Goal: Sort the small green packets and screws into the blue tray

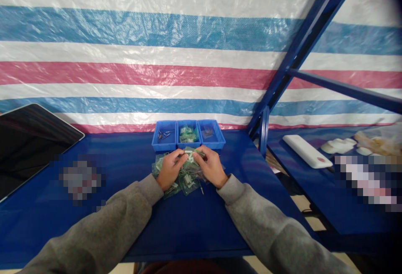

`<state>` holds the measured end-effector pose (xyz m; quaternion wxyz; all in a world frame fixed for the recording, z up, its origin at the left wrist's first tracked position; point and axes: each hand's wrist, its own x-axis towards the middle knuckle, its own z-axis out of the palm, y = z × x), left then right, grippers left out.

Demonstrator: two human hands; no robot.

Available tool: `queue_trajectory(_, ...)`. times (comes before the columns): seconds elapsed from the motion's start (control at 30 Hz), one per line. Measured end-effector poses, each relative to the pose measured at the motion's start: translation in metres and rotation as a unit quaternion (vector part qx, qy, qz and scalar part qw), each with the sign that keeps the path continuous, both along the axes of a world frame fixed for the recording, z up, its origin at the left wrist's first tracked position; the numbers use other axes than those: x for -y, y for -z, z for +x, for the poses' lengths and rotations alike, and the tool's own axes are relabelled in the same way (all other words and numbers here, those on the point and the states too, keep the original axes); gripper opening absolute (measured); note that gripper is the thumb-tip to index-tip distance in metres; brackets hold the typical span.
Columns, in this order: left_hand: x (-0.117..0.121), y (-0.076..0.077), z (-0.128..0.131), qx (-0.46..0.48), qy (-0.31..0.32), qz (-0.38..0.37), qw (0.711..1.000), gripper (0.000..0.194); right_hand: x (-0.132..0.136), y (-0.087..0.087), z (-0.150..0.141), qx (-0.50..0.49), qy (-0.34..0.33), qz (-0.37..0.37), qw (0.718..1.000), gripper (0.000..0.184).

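Both of my hands meet over a pile of small greenish clear plastic packets (190,182) on the blue table. My left hand (171,167) and my right hand (212,166) are closed, thumbs facing each other. Between their fingertips is a greenish plastic packet (188,151) with a white piece showing in it; its contents are too small to tell. A thin metal piece (202,189) pokes out at the pile's lower right. Just beyond my fingers stand three joined blue bins: the left bin (164,145) has thin metal pieces, the middle bin (189,144) greenish packets, the right bin (213,143) small clear packets.
A dark-screened device (34,144) leans at the table's left, with a blurred-out item near it. Blue metal frame posts (292,60) rise at the right. Past a gap, another blue table (314,190) bears a white oblong case (306,151). Striped sheeting (157,56) hangs behind.
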<state>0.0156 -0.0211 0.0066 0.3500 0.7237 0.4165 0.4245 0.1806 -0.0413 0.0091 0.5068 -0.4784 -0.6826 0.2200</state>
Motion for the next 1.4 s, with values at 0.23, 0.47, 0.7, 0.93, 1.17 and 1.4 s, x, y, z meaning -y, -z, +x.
queue_trajectory(0.23,0.0,0.0,-0.002,-0.056,0.004,0.028,0.998,0.026,0.001,-0.005,-0.001,-0.005,-0.037,0.001,0.999,0.019)
queue_trajectory(0.47,-0.002,0.002,-0.001,-0.001,0.042,0.008,0.999,0.021,-0.001,-0.003,0.002,-0.001,-0.02,0.012,1.0,0.02)
queue_trajectory(0.7,0.0,-0.001,0.0,0.028,0.062,0.019,0.997,0.018,-0.001,-0.002,0.003,0.007,-0.008,0.018,1.0,0.021)
queue_trajectory(0.93,-0.001,0.0,0.0,0.025,0.054,-0.002,0.998,0.02,-0.001,-0.002,0.001,0.001,-0.005,0.005,1.0,0.022)
queue_trajectory(1.17,-0.003,0.004,-0.001,0.025,0.034,-0.015,0.999,0.021,-0.001,0.0,0.001,-0.034,-0.021,-0.021,0.999,0.025)
queue_trajectory(1.4,0.0,0.001,-0.001,0.06,0.025,-0.047,0.997,0.023,-0.003,0.004,0.002,-0.044,-0.067,-0.065,0.995,0.022)
